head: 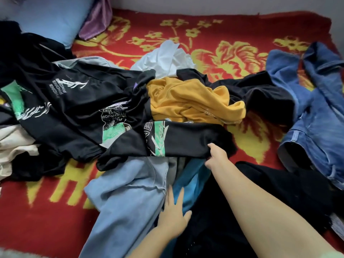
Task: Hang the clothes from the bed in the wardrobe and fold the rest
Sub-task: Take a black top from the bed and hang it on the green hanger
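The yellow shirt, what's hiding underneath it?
The yellow shirt sits crumpled on top of the pile. Black clothes poke out from under its right side, and a white garment shows behind it. What lies directly beneath its middle is covered, so that can't be seen.

A red blanket (242, 30) with yellow flowers carries black T-shirts (78, 101) printed green and white, a mustard-yellow top (186, 101), dark blue jeans (316, 108) and light blue trousers (130, 192).

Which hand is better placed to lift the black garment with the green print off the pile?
The right hand: it already pinches the edge of the black garment with the green print. The left hand lies flat, fingers straight, on the light blue garment nearer the person.
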Available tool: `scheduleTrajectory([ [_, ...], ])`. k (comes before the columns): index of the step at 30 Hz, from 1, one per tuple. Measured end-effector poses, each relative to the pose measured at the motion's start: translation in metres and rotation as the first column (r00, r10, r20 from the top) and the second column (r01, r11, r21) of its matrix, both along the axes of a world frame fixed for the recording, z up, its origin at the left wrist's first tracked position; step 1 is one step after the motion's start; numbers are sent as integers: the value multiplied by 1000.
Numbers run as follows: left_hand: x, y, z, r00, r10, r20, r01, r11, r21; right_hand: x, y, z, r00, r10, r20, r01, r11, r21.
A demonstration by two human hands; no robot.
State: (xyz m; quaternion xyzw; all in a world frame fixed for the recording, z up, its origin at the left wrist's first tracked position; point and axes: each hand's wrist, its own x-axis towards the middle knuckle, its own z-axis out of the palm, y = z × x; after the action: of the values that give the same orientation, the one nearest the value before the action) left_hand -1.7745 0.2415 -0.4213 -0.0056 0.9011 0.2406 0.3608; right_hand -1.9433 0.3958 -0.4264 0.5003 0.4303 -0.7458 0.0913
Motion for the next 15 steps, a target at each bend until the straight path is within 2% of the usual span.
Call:
scheduleTrajectory([
  [2, -13, -6, 3, 982, 180, 55, -187, 970, 157, 7, -7, 3, 999, 37, -4, -37, 999, -16],
  [3, -25, -7, 11, 938, 325, 120, -346, 902, 260, 16, -10, 13, 997, 78, -12, -78, 997, -5],
  [4, -37, -7, 26, 846, 483, 228, -534, 759, 373, 30, -14, 29, 991, 133, -24, -132, 991, 27],
  [5, -51, -8, 42, 707, 592, 387, -703, 530, 474, 44, -15, 40, 978, 203, -36, -200, 976, 88],
  [6, -64, -11, 57, 553, 617, 560, -814, 254, 523, 60, -15, 55, 958, 283, -40, -273, 948, 163],
  [7, -76, -16, 73, 421, 574, 702, -852, -15, 523, 76, -15, 70, 927, 373, -34, -357, 906, 227],
  [8, -86, -23, 86, 324, 530, 784, -844, -214, 493, 91, -13, 85, 892, 452, -26, -430, 865, 260],
  [9, -94, -29, 99, 250, 502, 828, -819, -346, 457, 106, -8, 97, 856, 516, -29, -492, 832, 256],
  [11, -103, -39, 116, 140, 491, 860, -803, -452, 389, 130, 4, 116, 802, 596, -36, -582, 793, 179],
  [13, -104, -44, 126, 91, 478, 874, -814, -470, 342, 149, 17, 127, 751, 659, -38, -653, 750, 99],
  [15, -101, -45, 133, 53, 529, 847, -837, -439, 327, 165, 25, 133, 688, 726, -13, -725, 687, 40],
])
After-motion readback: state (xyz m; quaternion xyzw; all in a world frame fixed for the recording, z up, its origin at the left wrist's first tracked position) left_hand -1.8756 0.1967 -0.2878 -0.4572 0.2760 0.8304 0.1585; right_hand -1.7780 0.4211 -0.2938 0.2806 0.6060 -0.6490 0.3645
